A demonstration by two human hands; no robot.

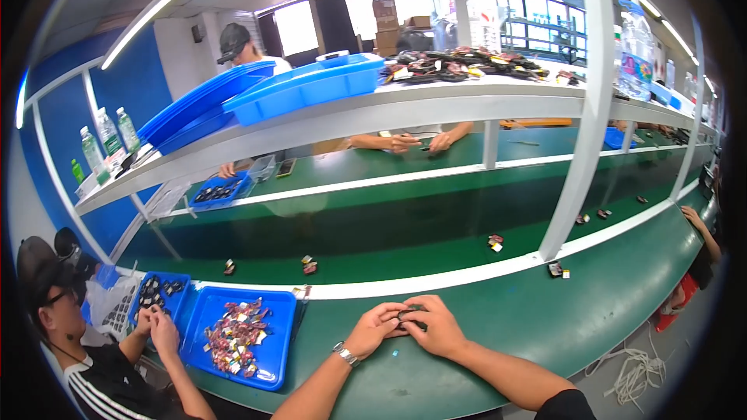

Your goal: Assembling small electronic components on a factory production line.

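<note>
Over the green work surface, my left hand (372, 332) and my right hand (437, 329) meet with fingertips closed on a small black part (406, 320). The fingers cover most of it, so its exact kind cannot be made out. A metal-banded watch (345, 353) is on my left wrist. A tiny light-blue scrap (395, 353) lies just below the hands. Left of my left hand, a blue tray (281, 334) holds a heap of small reddish-black pieces (236, 337) with white and yellow tags.
At the left, a co-worker's hands (158, 327) work by another blue tray (181, 300) of black parts. Tagged pieces (310, 265) lie spaced along the green belt (373, 253). A white post (580, 155) and shelf (436, 103) with blue trays (311, 87) rise ahead.
</note>
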